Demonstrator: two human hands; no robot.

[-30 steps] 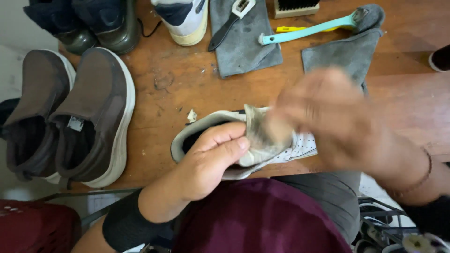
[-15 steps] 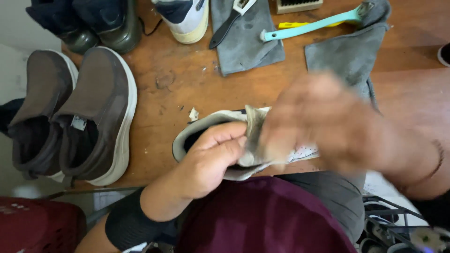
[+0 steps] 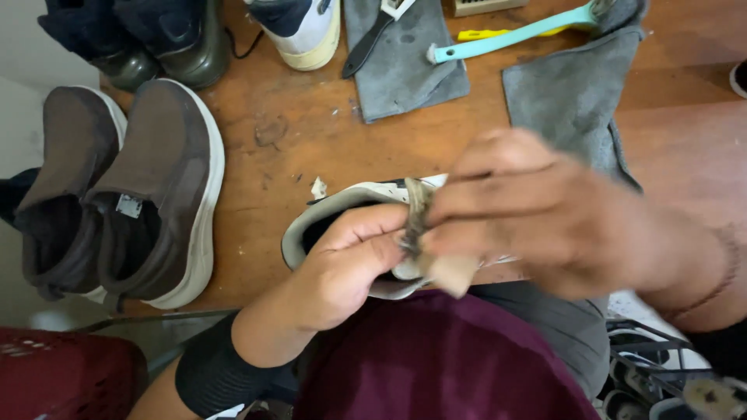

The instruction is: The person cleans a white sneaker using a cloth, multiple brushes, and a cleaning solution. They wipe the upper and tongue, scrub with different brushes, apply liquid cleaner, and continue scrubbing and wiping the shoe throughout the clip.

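A white sneaker with a dark inside lies on the wooden table near its front edge. My left hand grips the sneaker by its opening and tongue side. My right hand presses a small dirty cloth against the sneaker's upper, covering most of the toe part. Both hands are close together over the shoe.
A pair of brown slip-on shoes lies at the left. Dark boots and a white sneaker stand at the back. Grey cloths, a black brush and a teal-handled brush lie behind. A red crate sits lower left.
My right hand has moved left and down across the sneaker with the cloth. My left hand keeps its grip in the same place.
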